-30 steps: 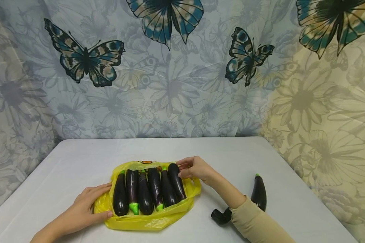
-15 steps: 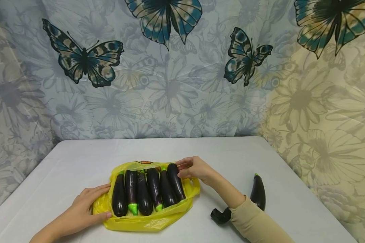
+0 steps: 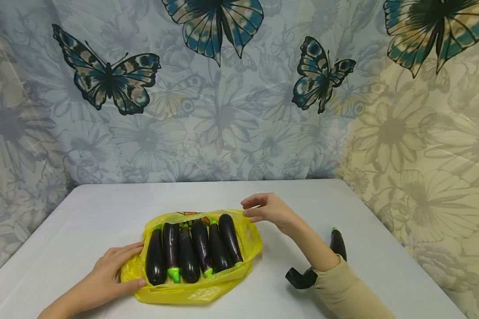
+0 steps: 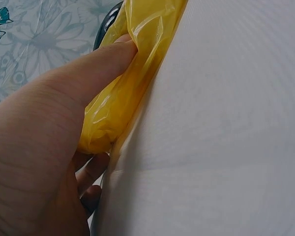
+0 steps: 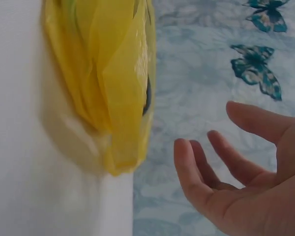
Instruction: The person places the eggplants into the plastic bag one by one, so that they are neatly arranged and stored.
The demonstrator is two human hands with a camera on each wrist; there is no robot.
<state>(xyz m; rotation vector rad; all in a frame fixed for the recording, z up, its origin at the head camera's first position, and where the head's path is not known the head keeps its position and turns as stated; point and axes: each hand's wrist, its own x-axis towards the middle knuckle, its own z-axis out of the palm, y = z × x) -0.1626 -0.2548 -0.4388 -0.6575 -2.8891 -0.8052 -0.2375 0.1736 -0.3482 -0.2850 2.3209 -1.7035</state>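
Observation:
Several glossy dark eggplants [image 3: 189,261] lie side by side in a yellow plastic bag [image 3: 199,296], its mouth spread wide on the table. My left hand [image 3: 107,272] holds the bag's left end. In the left wrist view its thumb [image 4: 110,56] presses on the yellow plastic, with the fingers at the bag's other side. At the upper right of the bag, my right hand [image 3: 269,210] is raised with loosely bent fingers and nothing in them. The right wrist view shows that hand [image 5: 250,182] apart from the bag [image 5: 115,98].
Another eggplant [image 3: 337,243] with a green tip lies on the right of the white table [image 3: 115,208], partly behind the right forearm. A black curved object [image 3: 301,278] sits under that forearm. Butterfly-patterned cloth [image 3: 223,146] hangs behind the table.
My right hand has left the rightmost eggplant and moved up and to the right, its fingers loosening. The left hand stays at the bag's left end.

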